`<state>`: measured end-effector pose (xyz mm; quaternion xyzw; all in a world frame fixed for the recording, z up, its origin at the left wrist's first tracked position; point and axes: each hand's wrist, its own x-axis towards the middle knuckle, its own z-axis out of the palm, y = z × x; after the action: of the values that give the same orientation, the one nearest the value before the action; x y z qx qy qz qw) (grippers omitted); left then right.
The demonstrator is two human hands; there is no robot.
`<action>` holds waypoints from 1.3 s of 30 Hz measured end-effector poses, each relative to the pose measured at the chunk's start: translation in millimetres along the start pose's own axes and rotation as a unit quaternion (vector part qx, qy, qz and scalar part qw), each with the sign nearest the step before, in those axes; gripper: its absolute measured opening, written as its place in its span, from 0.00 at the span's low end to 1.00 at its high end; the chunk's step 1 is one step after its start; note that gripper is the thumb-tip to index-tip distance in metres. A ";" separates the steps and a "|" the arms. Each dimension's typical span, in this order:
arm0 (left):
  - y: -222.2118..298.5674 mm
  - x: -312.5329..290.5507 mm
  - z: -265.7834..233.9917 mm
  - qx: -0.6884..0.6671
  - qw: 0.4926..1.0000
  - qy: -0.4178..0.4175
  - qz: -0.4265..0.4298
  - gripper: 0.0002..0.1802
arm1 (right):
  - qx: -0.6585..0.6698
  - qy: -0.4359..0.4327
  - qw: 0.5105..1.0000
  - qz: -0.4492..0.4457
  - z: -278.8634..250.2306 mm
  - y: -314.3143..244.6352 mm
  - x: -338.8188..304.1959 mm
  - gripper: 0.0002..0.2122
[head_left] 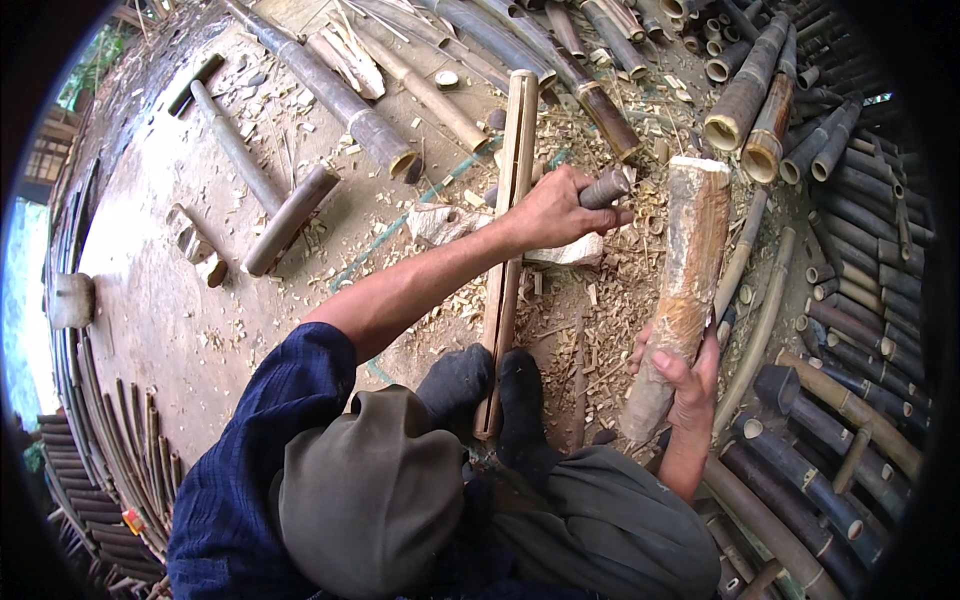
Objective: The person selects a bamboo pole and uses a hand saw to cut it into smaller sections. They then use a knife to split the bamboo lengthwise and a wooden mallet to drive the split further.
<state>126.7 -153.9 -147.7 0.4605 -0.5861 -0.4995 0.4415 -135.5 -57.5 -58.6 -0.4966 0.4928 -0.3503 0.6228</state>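
My left hand [562, 212] is closed around a short, dark, cylindrical piece [606, 189] that looks like a tool handle; its lower end is hidden. Under that wrist runs a long, pale bamboo pole [518, 130] with slots cut along it, its near end between my feet in dark socks [522, 400]. To the right, my right hand [690, 378] grips the narrower near end of a thick, club-shaped wooden mallet [692, 250], worn pale and brown. The mallet's broad end points away from me. A whitish chunk of wood [445, 224] lies beneath my left forearm.
Wood chips [465, 300] litter the ground. Several dark bamboo poles [345, 110] lie at the far side, and stacked bamboo [870, 240] lines the right. At left are a T-shaped bamboo piece [290, 222] and a small wooden block [196, 243].
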 end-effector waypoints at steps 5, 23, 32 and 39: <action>-5.6 -19.6 -7.4 0.038 0.996 -0.013 0.081 0.22 | -0.037 0.024 0.994 -0.100 0.7 -40.8 0.7 0.39; -8.6 -55.8 -8.4 -0.021 0.987 -0.048 0.151 0.03 | -0.496 -0.067 0.855 -0.138 89.2 -63.6 26.6 0.38; 31.1 -153.9 31.2 0.056 0.977 -0.139 0.154 0.10 | -0.282 -0.018 0.955 -0.089 53.8 -62.3 1.9 0.37; -0.8 -102.7 -71.1 -0.356 0.868 0.346 -0.014 0.10 | -0.188 0.042 0.978 -0.080 42.3 -54.3 -8.8 0.39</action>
<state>215.4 -65.9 -146.6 0.4235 -0.1716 -0.4896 0.7426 -94.3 -52.0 -3.0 -0.6272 0.5342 -0.3206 0.4673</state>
